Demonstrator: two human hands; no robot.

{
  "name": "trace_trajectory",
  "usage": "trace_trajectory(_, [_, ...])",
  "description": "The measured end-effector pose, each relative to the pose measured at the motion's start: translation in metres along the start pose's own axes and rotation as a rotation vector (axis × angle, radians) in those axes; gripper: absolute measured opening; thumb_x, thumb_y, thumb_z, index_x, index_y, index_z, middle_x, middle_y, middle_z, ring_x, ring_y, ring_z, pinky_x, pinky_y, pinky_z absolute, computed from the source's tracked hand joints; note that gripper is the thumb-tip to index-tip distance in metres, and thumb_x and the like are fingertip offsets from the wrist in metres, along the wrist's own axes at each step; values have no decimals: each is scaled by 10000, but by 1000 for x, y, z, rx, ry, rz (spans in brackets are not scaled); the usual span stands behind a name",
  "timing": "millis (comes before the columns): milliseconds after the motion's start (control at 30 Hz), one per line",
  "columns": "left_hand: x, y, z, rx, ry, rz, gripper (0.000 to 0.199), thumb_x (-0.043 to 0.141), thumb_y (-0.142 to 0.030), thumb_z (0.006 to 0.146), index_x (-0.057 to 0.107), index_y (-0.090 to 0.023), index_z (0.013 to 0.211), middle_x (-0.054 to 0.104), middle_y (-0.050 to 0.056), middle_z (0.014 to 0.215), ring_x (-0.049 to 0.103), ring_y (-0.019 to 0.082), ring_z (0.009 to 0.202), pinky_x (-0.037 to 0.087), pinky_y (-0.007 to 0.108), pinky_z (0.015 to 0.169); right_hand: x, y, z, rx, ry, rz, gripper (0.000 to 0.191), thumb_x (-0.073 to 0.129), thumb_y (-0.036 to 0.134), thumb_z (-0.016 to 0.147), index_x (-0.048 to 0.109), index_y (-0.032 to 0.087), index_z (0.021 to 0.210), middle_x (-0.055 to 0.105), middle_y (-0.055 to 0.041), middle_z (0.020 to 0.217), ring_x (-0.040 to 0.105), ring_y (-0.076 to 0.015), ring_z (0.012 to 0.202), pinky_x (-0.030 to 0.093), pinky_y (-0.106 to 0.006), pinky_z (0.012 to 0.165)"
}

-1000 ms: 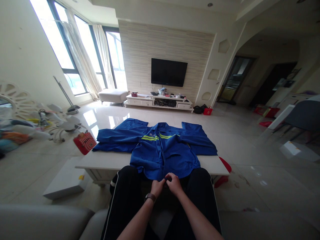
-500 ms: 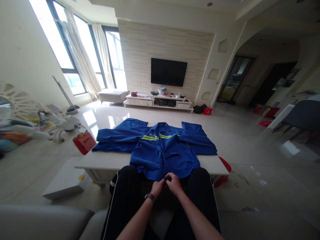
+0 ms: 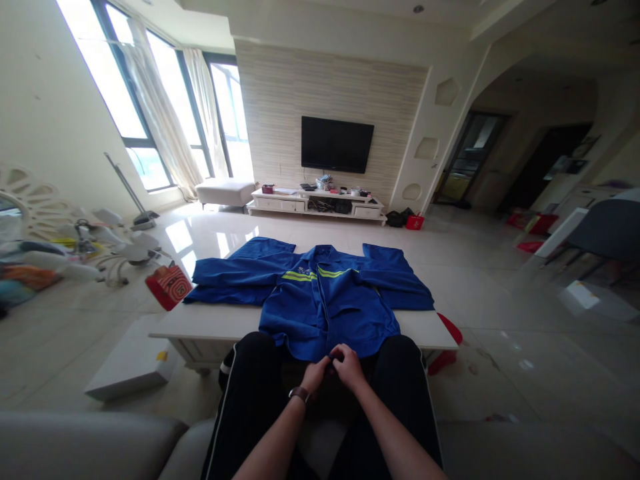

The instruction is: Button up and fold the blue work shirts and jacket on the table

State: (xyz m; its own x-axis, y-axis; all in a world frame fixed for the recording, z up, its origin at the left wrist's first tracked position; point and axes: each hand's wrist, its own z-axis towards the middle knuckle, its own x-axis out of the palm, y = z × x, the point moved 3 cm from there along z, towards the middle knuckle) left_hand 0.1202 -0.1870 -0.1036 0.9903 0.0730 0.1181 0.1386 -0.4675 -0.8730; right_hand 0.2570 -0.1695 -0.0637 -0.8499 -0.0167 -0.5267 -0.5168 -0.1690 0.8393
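Observation:
A blue jacket (image 3: pixel 345 300) with yellow-green stripes lies spread on a white table (image 3: pixel 215 322), its collar at the far side and its sleeves out to both sides. At the jacket's near hem, my left hand (image 3: pixel 316 375) and my right hand (image 3: pixel 347 365) meet with fingers pinched together. Something small and dark shows between the fingertips, too small to name; it may be part of the hem. A watch with a brown strap is on my left wrist.
My knees in black trousers flank the hands against the table's near edge. A white box (image 3: pixel 130 363) and a red bag (image 3: pixel 169 287) are on the left. Something red (image 3: pixel 447 340) stands by the table's right end. A TV cabinet (image 3: pixel 280 202) is farther back.

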Motion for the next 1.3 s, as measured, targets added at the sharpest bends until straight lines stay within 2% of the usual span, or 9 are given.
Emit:
trace_trajectory(333, [-3,5,7,47,21,57,502,707,-605,723,764,-106,732,680,73,633,622,176,634,421,255,590,0,2,0,-6,-14,-11,226,521,96,688,680,207,805,672,-36,862,643,-204,854,493,-301,807])
trace_trajectory(567, [-4,-1,1,55,8,2,419,773,-515,682,744,-97,680,693,91,633,617,171,606,422,261,578,0,2,0,2,-24,-22,222,522,101,680,676,211,796,671,-38,856,642,-207,849,493,-301,805])
trace_trajectory(1033, [-3,-13,-8,43,-27,-51,212,733,-318,743,745,-107,724,705,81,616,658,186,600,450,258,568,0,2,-2,-2,-7,-16,203,521,113,689,654,206,809,657,-38,853,627,-207,843,480,-301,791])
trace_trajectory(1200, [-3,-12,-9,32,-50,-64,219,750,-300,743,732,-95,670,687,86,576,655,184,568,434,245,524,1,1,-1,-4,-2,-19,211,514,112,690,659,203,815,663,-41,866,629,-205,859,480,-305,817])
trace_trajectory(1300, [-1,-10,-7,46,-67,-94,203,776,-289,731,751,-91,769,723,86,654,666,176,564,439,236,509,2,1,-1,-2,4,-16,221,511,111,684,661,202,818,669,-43,875,634,-205,871,480,-305,828])
